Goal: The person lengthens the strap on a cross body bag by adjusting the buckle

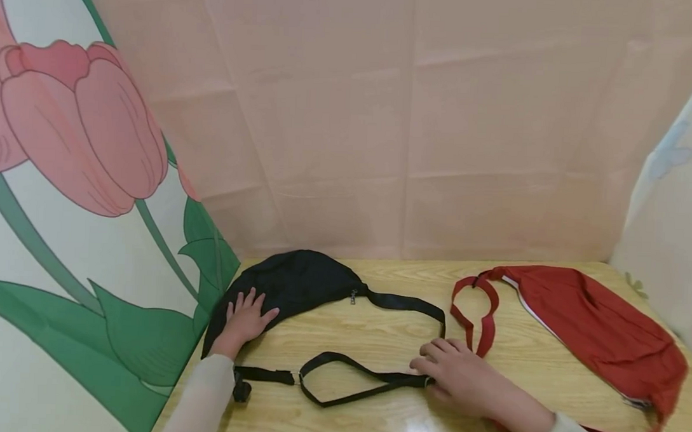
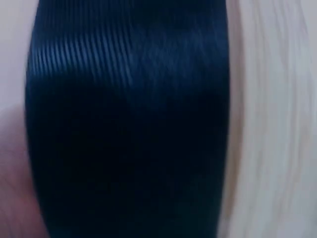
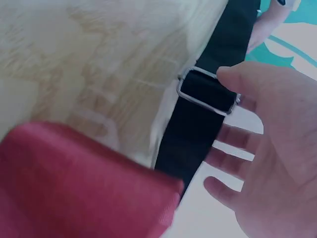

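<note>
On the left of the table lies a black waist bag [image 1: 298, 281], its webbing strap looping round in front. My left hand [image 1: 245, 319] rests on the bag with its fingers spread. Close black webbing [image 2: 129, 124] fills most of the left wrist view. My right hand [image 1: 457, 375] grips the black strap [image 1: 368, 390] near its metal slider [image 3: 207, 91]. In the right wrist view the thumb touches the slider and the other fingers reach behind the strap. A red waist bag [image 1: 596, 326] lies to the right; part of its strap is hidden by my right forearm.
A black buckle [image 1: 241, 389] hangs by my left wrist. The red bag's strap [image 1: 457, 299] loops close to my right hand. A beige cloth backdrop [image 1: 405, 148] stands behind the table [image 1: 330, 333], with a tulip-print panel [image 1: 86, 130] at the left.
</note>
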The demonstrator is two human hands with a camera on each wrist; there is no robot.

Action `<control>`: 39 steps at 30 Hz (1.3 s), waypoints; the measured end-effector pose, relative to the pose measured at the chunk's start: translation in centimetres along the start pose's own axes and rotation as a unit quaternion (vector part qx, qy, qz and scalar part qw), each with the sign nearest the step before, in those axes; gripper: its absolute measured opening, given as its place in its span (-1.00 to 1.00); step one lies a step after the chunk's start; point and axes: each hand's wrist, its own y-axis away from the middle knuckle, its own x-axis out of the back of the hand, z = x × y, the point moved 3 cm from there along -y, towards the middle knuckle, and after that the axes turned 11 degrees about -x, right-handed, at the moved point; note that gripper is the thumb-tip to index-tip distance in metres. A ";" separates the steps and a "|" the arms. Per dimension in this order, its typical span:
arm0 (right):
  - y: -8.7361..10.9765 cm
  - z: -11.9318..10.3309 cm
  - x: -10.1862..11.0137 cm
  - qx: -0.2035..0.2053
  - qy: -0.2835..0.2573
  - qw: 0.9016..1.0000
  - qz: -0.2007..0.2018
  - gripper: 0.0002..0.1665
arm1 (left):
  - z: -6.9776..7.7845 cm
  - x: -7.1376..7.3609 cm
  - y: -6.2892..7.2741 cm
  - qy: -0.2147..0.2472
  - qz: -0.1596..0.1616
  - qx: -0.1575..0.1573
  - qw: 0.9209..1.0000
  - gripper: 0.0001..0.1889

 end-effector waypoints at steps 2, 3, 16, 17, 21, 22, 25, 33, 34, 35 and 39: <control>0.3 0.1 0.4 -0.008 0.006 1.000 -0.003 -0.49 | 1.2 0.0 -0.3 -0.007 0.008 -0.015 1.000 -0.22; 0.5 0.2 0.6 -0.008 0.008 1.000 0.000 -0.48 | 2.0 0.1 -0.4 -0.012 0.011 -0.025 1.000 -0.23; 3.2 2.7 1.3 -0.063 0.017 0.998 0.019 -0.33 | 13.8 0.7 -1.2 -0.014 0.034 -0.176 0.984 -0.30; 3.5 3.0 1.5 -0.070 0.014 0.997 0.013 -0.30 | 14.7 0.6 -1.1 -0.015 0.031 -0.187 0.982 -0.30; 4.6 4.1 1.7 -0.103 0.012 0.995 -0.011 -0.22 | 17.9 0.0 -0.7 -0.017 0.016 -0.230 0.973 -0.28; 4.8 4.4 1.7 -0.112 0.010 0.994 -0.016 -0.21 | 18.7 -0.1 -0.5 -0.015 0.011 -0.241 0.970 -0.28; 5.8 5.3 1.9 -0.138 0.003 0.990 -0.017 -0.18 | 21.1 -0.5 0.0 -0.014 0.002 -0.273 0.962 -0.27; 8.9 7.7 2.6 -0.156 -0.003 0.986 0.061 -0.21 | 27.0 -1.1 1.6 -0.027 -0.023 -0.348 0.937 -0.24; 9.4 8.1 2.6 -0.159 -0.005 0.985 0.064 -0.21 | 27.7 -1.3 1.8 -0.029 -0.027 -0.358 0.933 -0.24; 9.9 8.5 2.6 -0.159 -0.002 0.985 0.068 -0.19 | 28.4 -1.4 2.0 -0.031 -0.031 -0.367 0.929 -0.25; 11.9 10.0 2.7 -0.173 -0.010 0.982 0.080 -0.16 | 30.7 -2.1 2.7 -0.036 -0.046 -0.399 0.915 -0.25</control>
